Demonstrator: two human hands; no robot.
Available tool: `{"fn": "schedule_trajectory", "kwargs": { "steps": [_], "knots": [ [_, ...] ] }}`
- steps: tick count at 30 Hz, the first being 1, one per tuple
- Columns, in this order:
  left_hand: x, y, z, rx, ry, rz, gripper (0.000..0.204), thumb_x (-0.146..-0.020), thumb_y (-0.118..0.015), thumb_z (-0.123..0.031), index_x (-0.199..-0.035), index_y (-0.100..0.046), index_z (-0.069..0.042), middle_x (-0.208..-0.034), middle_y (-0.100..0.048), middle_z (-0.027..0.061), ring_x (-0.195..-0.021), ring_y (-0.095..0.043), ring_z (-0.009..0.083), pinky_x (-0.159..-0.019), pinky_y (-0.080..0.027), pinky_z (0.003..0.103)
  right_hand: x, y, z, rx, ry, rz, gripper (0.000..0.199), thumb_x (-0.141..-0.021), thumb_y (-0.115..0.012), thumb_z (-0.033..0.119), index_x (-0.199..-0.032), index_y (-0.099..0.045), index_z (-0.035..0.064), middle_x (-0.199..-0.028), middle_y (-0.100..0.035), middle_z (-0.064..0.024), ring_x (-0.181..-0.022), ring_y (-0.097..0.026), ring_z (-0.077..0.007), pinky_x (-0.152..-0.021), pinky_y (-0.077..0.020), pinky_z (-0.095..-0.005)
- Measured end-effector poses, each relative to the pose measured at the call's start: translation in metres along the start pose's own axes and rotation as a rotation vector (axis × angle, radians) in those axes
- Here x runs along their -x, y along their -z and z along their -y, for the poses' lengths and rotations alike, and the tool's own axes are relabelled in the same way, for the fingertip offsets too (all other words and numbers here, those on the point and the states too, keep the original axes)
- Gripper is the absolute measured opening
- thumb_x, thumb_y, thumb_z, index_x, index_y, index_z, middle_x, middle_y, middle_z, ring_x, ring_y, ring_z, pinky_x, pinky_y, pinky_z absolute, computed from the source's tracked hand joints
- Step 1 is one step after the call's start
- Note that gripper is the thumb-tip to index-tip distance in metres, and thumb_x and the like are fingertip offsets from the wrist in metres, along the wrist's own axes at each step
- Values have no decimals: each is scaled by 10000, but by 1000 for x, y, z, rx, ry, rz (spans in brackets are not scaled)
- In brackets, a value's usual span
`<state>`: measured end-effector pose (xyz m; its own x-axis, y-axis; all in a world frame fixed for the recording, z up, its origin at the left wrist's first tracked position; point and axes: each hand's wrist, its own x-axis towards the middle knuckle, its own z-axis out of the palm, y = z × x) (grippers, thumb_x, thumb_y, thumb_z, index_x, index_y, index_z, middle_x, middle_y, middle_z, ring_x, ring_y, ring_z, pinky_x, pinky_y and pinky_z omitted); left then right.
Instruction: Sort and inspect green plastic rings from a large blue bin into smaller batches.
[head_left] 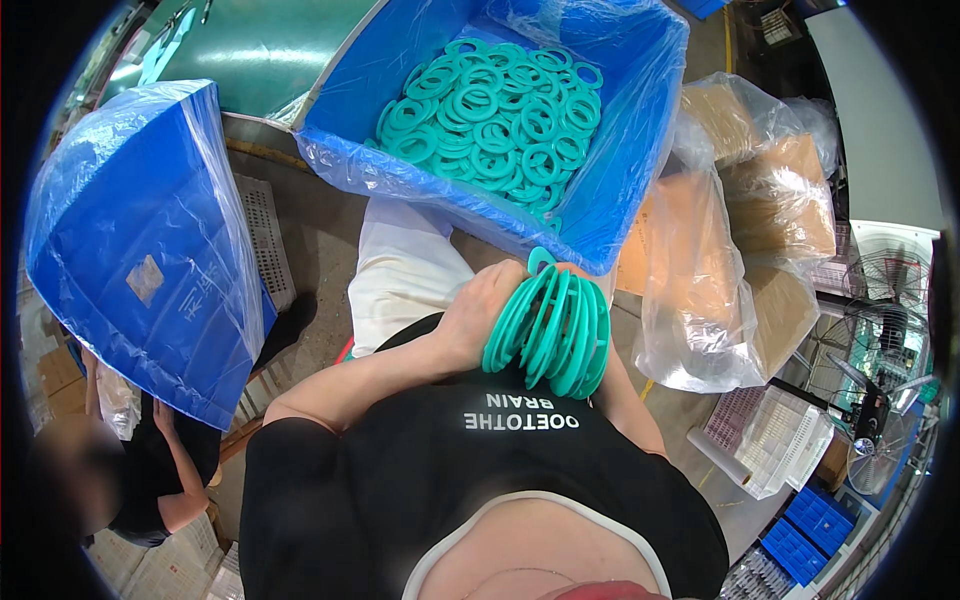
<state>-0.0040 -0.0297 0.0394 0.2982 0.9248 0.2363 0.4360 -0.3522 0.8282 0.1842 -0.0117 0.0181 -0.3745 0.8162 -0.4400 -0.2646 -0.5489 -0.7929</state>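
Observation:
A thick bunch of flat teal plastic rings point(553, 335) is gathered in front of my chest, standing on edge and fanned out. My left hand point(482, 308) closes on the bunch from the left, its fingertips hidden by the rings. On the far right side my right hand point(577, 270) grips the same bunch; most of it is covered by them. One ring point(541, 260) sticks up at the top between my hands. Just beyond stands a blue bin point(420, 188) lined with clear plastic, holding a heap of loose teal rings point(493, 130).
Cardboard boxes point(690, 260) wrapped in clear plastic stand to the right, with a fan point(872, 410) beyond them. At left another blue bin point(150, 270) is tipped on its side. A green-topped table point(270, 60) lies behind it. A co-worker's arm point(180, 470) shows at lower left.

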Motion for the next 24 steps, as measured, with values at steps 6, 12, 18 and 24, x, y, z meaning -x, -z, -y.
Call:
{"fn": "schedule_trajectory", "kwargs": {
  "steps": [6,12,18,24],
  "knots": [
    [2,0,5,21,67,47,257,-801,-580,-225,-919,-457,-33,-845,-497,156,-860,-517,367,-714,-423,454,0,7,-6,179,116,41,257,-857,-570,79,-1108,-539,35,-936,-569,9,-837,-559,-72,-706,-486,-220],
    [-4,7,1,77,76,1,207,-788,-617,-183,-905,-522,-41,-788,-534,135,-758,-535,351,-670,-434,433,2,-1,5,-100,-34,-35,280,-865,-589,100,-1131,-539,29,-948,-586,-13,-853,-580,-98,-707,-497,-241],
    [-26,19,-23,514,392,128,131,-809,-652,-29,-899,-556,-26,-726,-530,18,-573,-478,72,-515,-382,232,14,-14,21,-70,133,-33,234,-789,-712,145,-981,-618,51,-967,-599,-36,-859,-581,-102,-696,-484,-220],
    [-25,11,-12,785,383,153,147,-837,-637,-11,-950,-545,4,-718,-524,-12,-595,-501,23,-531,-432,182,4,-21,25,-228,138,143,296,-719,-765,179,-900,-575,40,-760,-523,26,-664,-491,-52,-558,-381,-184]
  ]
}}
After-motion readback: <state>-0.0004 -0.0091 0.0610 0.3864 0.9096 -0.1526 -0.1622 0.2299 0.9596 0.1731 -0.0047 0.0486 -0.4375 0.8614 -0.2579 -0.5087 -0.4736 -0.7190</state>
